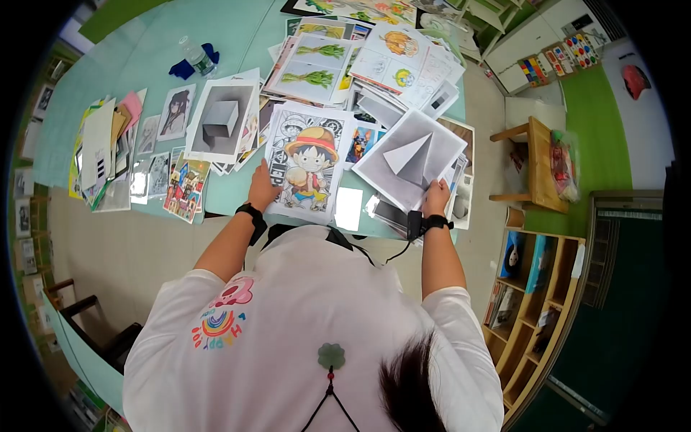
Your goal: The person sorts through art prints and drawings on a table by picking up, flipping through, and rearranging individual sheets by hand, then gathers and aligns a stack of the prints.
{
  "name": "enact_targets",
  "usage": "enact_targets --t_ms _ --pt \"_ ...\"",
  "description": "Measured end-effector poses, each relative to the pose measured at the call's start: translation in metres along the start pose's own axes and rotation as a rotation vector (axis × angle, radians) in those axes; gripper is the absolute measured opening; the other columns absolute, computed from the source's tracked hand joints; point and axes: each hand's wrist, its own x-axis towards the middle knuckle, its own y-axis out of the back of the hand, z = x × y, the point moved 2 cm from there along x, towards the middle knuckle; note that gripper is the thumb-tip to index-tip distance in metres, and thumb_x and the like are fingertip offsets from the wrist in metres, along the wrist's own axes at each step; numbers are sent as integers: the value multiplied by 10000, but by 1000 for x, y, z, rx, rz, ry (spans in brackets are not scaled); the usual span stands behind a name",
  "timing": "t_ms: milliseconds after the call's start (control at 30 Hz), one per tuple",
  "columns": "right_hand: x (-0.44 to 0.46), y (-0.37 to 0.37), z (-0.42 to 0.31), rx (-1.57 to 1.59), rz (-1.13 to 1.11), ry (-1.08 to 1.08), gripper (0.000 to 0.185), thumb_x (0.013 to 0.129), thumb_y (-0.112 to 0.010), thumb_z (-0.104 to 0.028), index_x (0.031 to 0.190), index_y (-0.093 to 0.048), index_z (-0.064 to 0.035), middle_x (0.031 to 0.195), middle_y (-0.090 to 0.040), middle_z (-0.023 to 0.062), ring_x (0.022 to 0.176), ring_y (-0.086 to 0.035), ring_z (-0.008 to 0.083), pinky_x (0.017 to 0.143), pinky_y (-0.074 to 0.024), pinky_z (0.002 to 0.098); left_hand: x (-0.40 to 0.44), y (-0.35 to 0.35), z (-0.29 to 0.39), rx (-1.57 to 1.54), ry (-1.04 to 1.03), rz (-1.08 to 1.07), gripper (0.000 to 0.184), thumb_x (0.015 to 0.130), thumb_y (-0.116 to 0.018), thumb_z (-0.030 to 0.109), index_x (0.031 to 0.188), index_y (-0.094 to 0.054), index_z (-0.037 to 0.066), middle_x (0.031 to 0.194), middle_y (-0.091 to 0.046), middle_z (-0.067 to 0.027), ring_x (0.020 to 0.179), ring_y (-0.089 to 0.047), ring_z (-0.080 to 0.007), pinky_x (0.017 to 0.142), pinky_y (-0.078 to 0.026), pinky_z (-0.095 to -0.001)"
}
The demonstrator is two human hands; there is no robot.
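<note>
My left hand [263, 186] rests at the left edge of a stack topped by a cartoon drawing [309, 162] of a figure in a straw hat. With its fingers closed on the lower right corner of a grey pyramid drawing [409, 160], my right hand [435, 196] holds that sheet over a pile at the table's right. Left of the cartoon stack lies a shaded cube drawing [222, 119] on other sheets. Behind are a vegetable picture [314, 67] and a sheet with a pumpkin-like drawing [400, 45].
The pale green table [133, 50] carries a clear bottle [196, 57] beside a dark blue cloth [181, 69]. More papers [101, 155] lie at its left. A wooden stool [536, 164] and a wooden shelf [533, 306] stand to the right.
</note>
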Motion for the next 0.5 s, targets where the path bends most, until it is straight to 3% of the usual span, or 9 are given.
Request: enact_targets --t_ms 133,233,267,367,500 --pt "15 -34 1 -143 -84 -53 255 814 -535 -85 1049 -541 15 816 -548 40 693 -479 123 627 -384 245 -2 -1 -2 -61 12 1 1004 602 -792 140 1359 -170 -81 1215 -417 -275 1133 -417 -408 967 -368 -403" --pt "17 -53 6 -248 9 -56 338 803 -566 -100 1116 -496 8 916 -563 96 695 -530 151 583 -428 279 -2 -7 -13 -62 -30 30 1010 587 -801 139 1347 -181 -99 1216 -418 -275 1130 -418 -410 970 -361 -408" --pt "-7 -62 -25 -174 -40 -195 391 789 -579 -77 1150 -465 20 999 -555 137 717 -552 172 615 -451 278 -2 -6 -12 -74 -24 14 1010 582 -803 135 1344 -184 -103 1218 -418 -275 1131 -416 -410 972 -359 -408" --pt "13 -61 -4 -271 -56 -64 392 751 -608 -40 1111 -468 21 934 -584 112 740 -582 191 655 -470 289 2 -2 -8 -96 -13 -30 1005 573 -806 120 1335 -195 -112 1223 -416 -274 1138 -410 -409 977 -354 -406" --pt "24 -58 14 -262 -197 -73 324 730 -604 10 1041 -514 27 828 -599 72 667 -573 159 604 -460 266 3 -3 -7 -51 -9 -44 979 574 -802 100 1327 -212 -108 1232 -410 -275 1147 -402 -407 980 -354 -400"
